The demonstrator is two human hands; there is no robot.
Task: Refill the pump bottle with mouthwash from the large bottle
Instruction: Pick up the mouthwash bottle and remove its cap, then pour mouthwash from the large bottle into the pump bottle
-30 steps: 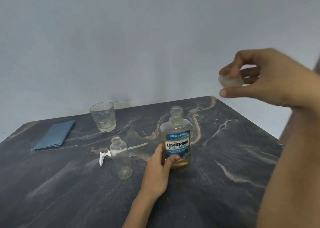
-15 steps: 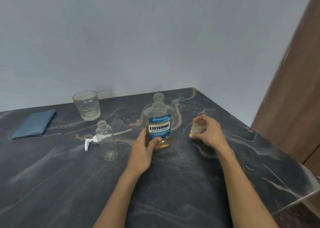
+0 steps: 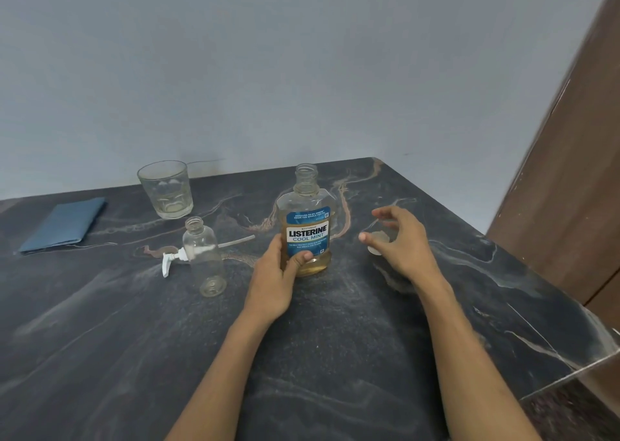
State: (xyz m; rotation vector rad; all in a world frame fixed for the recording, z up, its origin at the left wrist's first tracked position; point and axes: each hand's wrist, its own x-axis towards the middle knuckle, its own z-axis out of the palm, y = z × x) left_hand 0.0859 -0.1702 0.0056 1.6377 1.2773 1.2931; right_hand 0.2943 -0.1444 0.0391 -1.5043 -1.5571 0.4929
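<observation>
The large mouthwash bottle [image 3: 308, 226] stands upright and uncapped on the dark marble table [image 3: 335, 340], holding a little amber liquid at the bottom. My left hand [image 3: 275, 283] grips its lower part. To its right the clear cap [image 3: 378, 239] sits on the table under my right hand [image 3: 399, 242], whose fingers are spread apart over it. The small empty pump bottle [image 3: 203, 259] stands open-necked left of the large bottle. Its white pump head [image 3: 170, 262] lies behind it, with the tube [image 3: 236, 241] pointing right.
A drinking glass [image 3: 166, 189] stands at the back near the wall. A folded blue cloth [image 3: 63, 224] lies at the far left. The table's right edge [image 3: 536, 283] runs diagonally, with a brown door [image 3: 570, 172] beyond it.
My right hand came down from high on the right with the cap, set it on the table beside the large bottle, and spread its fingers. My left hand kept its grip on the bottle.
</observation>
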